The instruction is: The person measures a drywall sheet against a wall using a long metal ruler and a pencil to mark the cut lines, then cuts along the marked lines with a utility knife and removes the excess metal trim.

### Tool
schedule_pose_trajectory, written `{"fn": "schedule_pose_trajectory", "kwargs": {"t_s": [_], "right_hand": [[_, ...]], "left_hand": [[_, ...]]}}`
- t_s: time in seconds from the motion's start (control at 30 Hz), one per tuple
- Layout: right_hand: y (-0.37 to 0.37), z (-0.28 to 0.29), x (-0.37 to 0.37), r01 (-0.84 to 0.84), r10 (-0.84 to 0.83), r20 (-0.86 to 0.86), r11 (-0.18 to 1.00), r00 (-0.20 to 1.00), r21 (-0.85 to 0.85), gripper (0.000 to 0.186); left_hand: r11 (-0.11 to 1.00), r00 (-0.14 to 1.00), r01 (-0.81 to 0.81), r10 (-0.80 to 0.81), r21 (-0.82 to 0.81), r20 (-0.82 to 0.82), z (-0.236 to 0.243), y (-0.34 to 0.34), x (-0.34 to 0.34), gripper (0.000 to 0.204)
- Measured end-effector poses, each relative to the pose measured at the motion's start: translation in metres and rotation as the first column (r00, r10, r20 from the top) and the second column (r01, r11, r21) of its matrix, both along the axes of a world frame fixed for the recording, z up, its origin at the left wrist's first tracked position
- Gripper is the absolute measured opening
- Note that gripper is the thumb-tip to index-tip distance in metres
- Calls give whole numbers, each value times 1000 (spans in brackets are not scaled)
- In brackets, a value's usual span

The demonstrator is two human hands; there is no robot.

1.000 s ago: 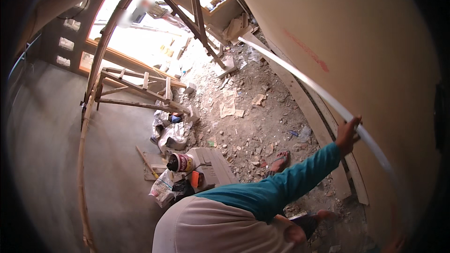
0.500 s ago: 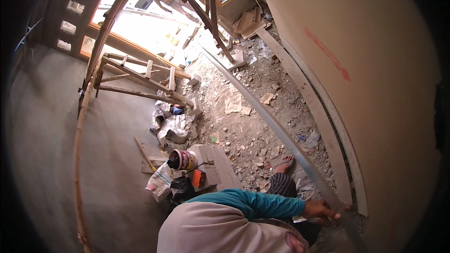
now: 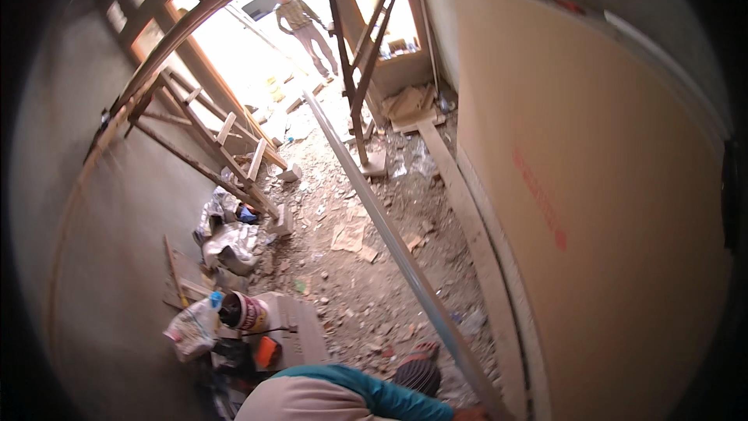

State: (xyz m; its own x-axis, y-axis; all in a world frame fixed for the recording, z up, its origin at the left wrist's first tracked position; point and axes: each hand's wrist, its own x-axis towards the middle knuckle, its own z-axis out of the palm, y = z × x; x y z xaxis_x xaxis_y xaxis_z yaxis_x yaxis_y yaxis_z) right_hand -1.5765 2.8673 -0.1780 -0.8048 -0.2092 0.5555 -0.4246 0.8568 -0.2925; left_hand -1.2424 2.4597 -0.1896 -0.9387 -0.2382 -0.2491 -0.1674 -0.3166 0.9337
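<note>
A long grey metal bar [image 3: 388, 234] slants over the rubble floor, from the bright doorway down to the lower edge right of centre. My left arm, in a teal sleeve [image 3: 397, 398], reaches right to the bar's near end. There my left hand [image 3: 470, 413] grips it, partly cut off by the lower edge. My right hand does not show. Beside the bar is my sandalled foot [image 3: 425, 351]. A large tan sheet [image 3: 615, 210] with faint red print stands along the right wall, and a pale plank [image 3: 466, 218] runs along its foot.
A bucket [image 3: 254, 315], an orange object [image 3: 268, 352], cardboard [image 3: 302, 329] and a plastic bag [image 3: 191, 333] lie at the lower left. Wooden trestles [image 3: 222, 152] stand by the left wall. A person [image 3: 302, 23] stands beyond the doorway.
The view has swung up and to the right, so my arm and the floor things sit lower and further left. The bar still lies in my left hand. The person outside now appears more upright.
</note>
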Motion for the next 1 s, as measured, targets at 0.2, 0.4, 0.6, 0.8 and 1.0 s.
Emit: {"fn": "schedule_pose_trajectory", "kwargs": {"t_s": [0.2, 0.4, 0.6, 0.8, 1.0], "right_hand": [[-136, -3, -2, -171, 179, 87, 982, 980, -83, 65], [-207, 9, 5, -270, 287, 168, 956, 943, -116, 61], [-237, 17, 15, -334, 357, 240, 933, 903, -132, 58], [-261, 24, 33, -398, 428, 347, 904, 835, -156, 55], [-295, 38, 62, -493, 529, 502, 843, 684, -216, 52]], "left_hand": [[999, 999, 26, -25, 34, -37, 28, -27, -8, 45], [999, 997, 25, -23, 28, -76, 72, -35, -10, 45], [999, 993, 29, -27, 20, -111, 96, -39, -13, 47], [999, 988, 32, -33, -8, -151, 120, -40, -11, 48], [998, 974, 25, -38, -58, -225, 148, -40, -10, 50]]}}
